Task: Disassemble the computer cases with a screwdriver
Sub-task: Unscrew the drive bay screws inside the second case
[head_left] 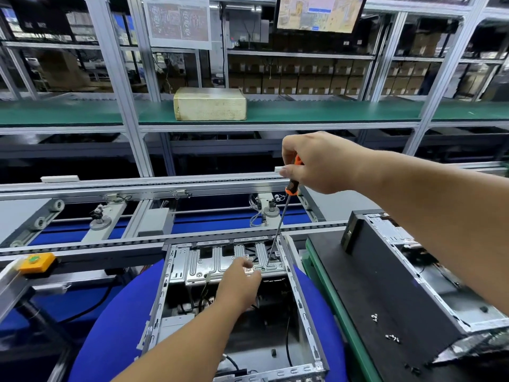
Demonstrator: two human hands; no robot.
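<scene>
The left hand [239, 282] rests with loosely curled fingers on the metal bracket [220, 264] inside the open computer case [296, 299]. The right hand [316, 164] grips the screwdriver [278, 224], tip down on the bracket.

Open computer case [237, 307] lying on a round blue pad [115, 321], lid off, cables and metal frame exposed. Right hand [319, 164] raised above it, closed around the orange-and-black handle of a long screwdriver [278, 227], shaft slanting down, tip touching the ribbed metal bracket [220, 264] at the case's far end. Left hand [239, 285] resting on that bracket, fingers just beside the tip. Second case [407, 274], black, on its side to the right on a dark mat [355, 307], loose screws [392, 338] scattered near it. Yellowed box [210, 104] on the green shelf behind.
</scene>
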